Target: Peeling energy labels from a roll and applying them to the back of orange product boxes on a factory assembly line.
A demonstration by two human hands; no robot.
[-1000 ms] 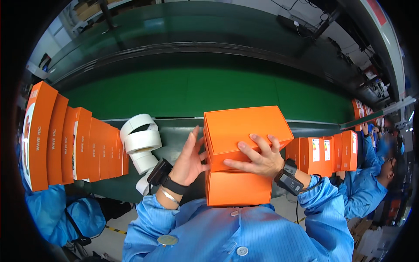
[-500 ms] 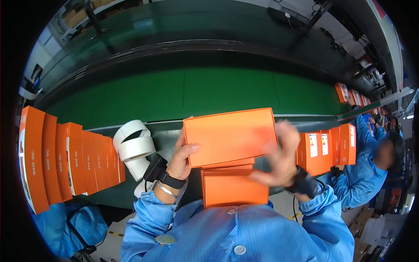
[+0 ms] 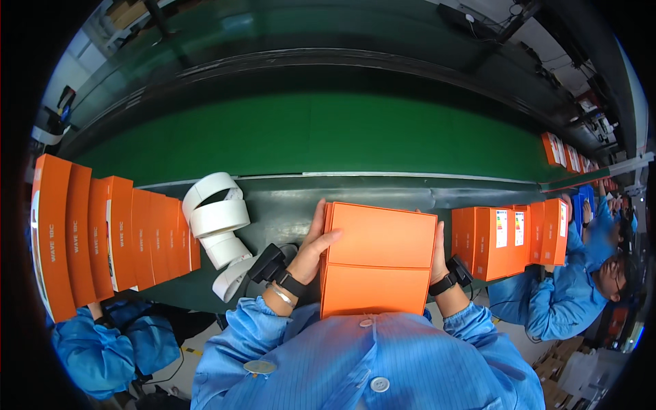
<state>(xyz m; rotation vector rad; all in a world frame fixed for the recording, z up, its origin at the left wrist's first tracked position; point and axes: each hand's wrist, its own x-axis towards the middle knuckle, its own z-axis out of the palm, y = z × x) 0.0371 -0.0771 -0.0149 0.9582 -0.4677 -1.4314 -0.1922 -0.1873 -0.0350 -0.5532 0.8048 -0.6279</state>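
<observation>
An orange box (image 3: 383, 234) is between my two hands in front of my chest, its plain face up. My left hand (image 3: 313, 251) is closed on its left side, thumb on the top edge and fingers behind the far corner. On the opposite side, my right hand (image 3: 442, 270) presses along the right edge, with most of its fingers hidden. A second orange box (image 3: 372, 290) lies directly against the near side of the first, close to my body. Both wrists carry black bands with small devices.
Several orange boxes (image 3: 123, 232) stand in a row at left, beside white label rolls (image 3: 220, 217). More orange boxes with white labels (image 3: 488, 239) stand at right. Beyond the dark work surface (image 3: 280, 198) runs a green belt (image 3: 307, 133). Co-workers in blue (image 3: 560, 301) sit on both sides.
The held box has come down toward me, onto or against the boxes near my body. My right hand, blurred and apart before, now rests on its right side.
</observation>
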